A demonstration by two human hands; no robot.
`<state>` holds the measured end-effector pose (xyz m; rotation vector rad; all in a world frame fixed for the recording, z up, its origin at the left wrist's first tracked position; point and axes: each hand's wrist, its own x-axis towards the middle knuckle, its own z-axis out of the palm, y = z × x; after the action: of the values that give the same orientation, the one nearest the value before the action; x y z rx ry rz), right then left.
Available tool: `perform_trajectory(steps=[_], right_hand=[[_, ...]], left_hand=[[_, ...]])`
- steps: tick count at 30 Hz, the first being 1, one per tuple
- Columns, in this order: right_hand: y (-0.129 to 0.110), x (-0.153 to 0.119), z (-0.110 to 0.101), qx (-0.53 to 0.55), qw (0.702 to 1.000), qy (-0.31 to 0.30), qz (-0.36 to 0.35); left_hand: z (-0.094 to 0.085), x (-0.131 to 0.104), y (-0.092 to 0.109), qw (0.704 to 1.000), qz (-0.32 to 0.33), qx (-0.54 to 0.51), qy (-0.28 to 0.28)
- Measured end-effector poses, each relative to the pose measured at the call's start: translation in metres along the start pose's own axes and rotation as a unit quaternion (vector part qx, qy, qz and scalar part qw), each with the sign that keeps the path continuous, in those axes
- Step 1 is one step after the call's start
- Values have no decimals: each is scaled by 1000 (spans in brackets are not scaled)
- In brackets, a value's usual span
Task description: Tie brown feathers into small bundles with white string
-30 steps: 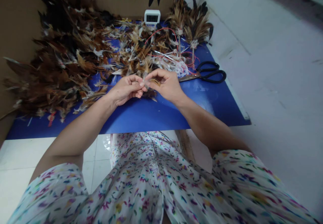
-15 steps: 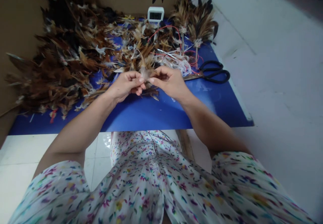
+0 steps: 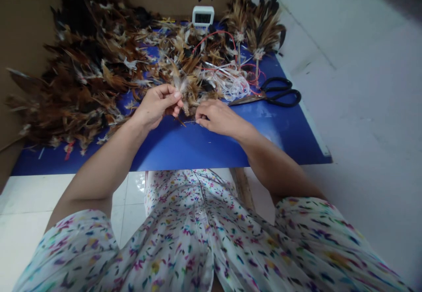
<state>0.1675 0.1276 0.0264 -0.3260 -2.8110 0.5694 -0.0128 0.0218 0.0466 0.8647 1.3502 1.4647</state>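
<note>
Pinched between the thumb and fingers of my left hand [image 3: 163, 103] is a small pale feather [image 3: 178, 84], upright in front of the feather pile. My right hand [image 3: 216, 114] is closed low over the blue table [image 3: 211, 151], its fingertips by a thin pale strand [image 3: 189, 121]; whether they grip it is too small to tell. Brown and tan feathers [image 3: 194, 88] lie just behind and between both hands. White and clear plastic strips [image 3: 234, 83] lie in a tangle behind my right hand.
Black-handled scissors [image 3: 280, 92] lie at the right. A large pile of brown feathers [image 3: 89, 81] covers the left side. At the back stand a white digital clock [image 3: 203, 16], two feather bundles on sticks [image 3: 257, 55] and a cardboard box [image 3: 171, 2]. A red string [image 3: 214, 33] curves nearby.
My hands have moved apart. The left has shifted slightly left with the pale feather; the right has come down toward the table and turned palm down.
</note>
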Motion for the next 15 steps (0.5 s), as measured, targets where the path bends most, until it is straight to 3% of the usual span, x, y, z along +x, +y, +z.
perform_trajectory(steps=[15], right_hand=[[-2, -3, -14, 179, 977, 106, 53]], left_hand=[[-1, -4, 0, 995, 36, 84, -33]])
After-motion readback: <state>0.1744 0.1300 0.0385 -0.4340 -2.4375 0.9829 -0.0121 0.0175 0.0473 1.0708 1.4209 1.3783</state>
